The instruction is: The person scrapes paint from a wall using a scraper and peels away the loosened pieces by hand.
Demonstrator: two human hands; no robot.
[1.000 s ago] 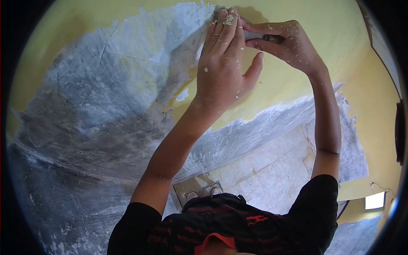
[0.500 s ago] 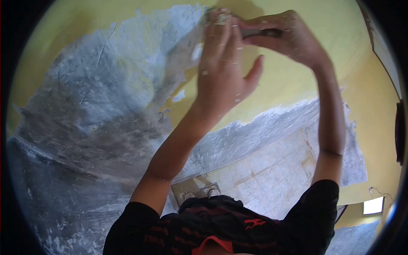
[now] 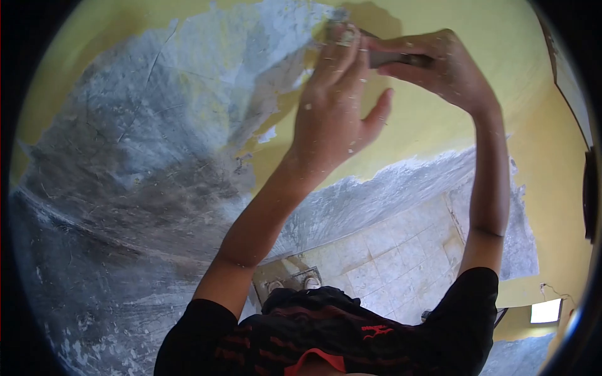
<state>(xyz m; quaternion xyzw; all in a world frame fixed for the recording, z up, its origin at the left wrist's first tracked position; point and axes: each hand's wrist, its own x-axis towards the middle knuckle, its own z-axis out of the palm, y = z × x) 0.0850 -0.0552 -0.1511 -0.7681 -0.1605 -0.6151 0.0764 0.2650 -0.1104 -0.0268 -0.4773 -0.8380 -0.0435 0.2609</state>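
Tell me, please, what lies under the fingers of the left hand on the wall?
The left hand presses its fingertips on a scraper held by the right hand, against the yellow wall. The blade is covered.

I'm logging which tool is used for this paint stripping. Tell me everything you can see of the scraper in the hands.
Little of the scraper shows: a dark, greyish handle, lying roughly level, closed in the right hand. Its blade end is hidden under the left hand's fingertips, which press it to the wall at the edge between yellow paint and bare grey plaster. Pale flakes speck both hands. Blade shape and material cannot be told.
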